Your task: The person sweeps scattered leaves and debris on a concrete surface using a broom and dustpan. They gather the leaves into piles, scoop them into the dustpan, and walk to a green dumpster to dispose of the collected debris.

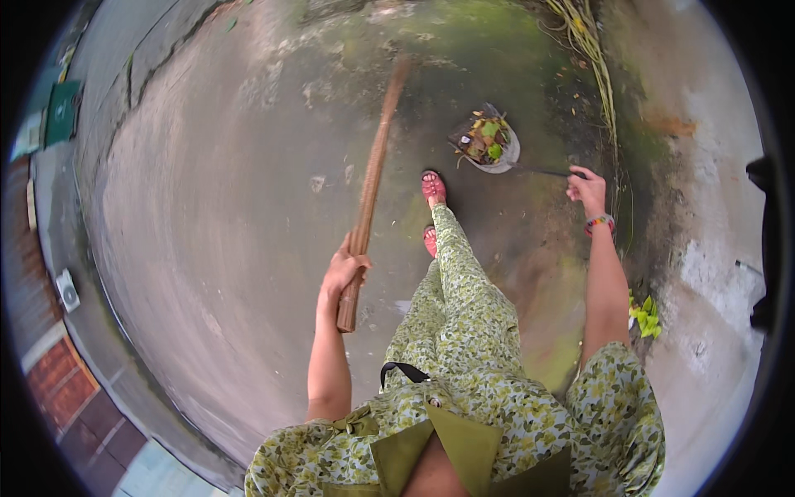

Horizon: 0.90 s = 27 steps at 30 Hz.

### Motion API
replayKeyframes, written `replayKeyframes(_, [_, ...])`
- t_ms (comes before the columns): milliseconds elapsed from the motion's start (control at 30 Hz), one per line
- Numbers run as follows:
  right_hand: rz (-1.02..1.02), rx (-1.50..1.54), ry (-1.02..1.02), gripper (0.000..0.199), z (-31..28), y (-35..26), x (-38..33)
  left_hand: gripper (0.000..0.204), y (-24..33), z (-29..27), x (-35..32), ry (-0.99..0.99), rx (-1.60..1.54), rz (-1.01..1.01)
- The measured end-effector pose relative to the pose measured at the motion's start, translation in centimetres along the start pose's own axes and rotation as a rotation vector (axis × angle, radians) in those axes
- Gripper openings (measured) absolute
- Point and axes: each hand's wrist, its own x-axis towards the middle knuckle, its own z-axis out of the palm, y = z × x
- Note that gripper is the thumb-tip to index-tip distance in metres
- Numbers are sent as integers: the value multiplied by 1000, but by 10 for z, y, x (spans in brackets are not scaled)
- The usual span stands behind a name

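My left hand [343,269] is wrapped round the thick end of a brown stick broom [374,170], a long bundle of thin twigs. The broom slants forward and away, and its far tip is blurred over the ground. On the right, my right hand [589,190] grips the thin dark handle of a dustpan [512,155]. Its light grey pan is out in front of my feet, with a heap of green, yellow and brown leaves [485,139] in it. Whether the pan touches the ground I cannot tell.
My feet in red sandals [433,185] stand on damp, mossy concrete [224,207]. Along the right, long dry stems [590,50] hang by a pale wall [696,99]. Green leaves [645,316] grow at its foot. A green box [63,112] is at far left.
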Motion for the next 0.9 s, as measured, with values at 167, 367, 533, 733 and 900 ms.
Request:
replayKeyframes(167, [15, -39, 46, 27, -16, 3, -15, 83, -73, -58, 10, 228, -335, 9])
replayKeyframes(367, [7, -72, 69, 25, -24, 32, -9, 66, -102, -69, 62, 237, -496, -55])
replayKeyframes(533, [4, -141, 21, 27, -34, 61, -19, 77, -123, 56, 57, 281, 248, -65])
replayKeyframes(733, [61, -112, 41, 34, -57, 71, -21, 81, -68, 191, 15, -149, 350, -19])
replayKeyframes(900, [139, -287, -43, 40, -59, 45, -16, 82, 1, 163, -56, -340, 89, -11])
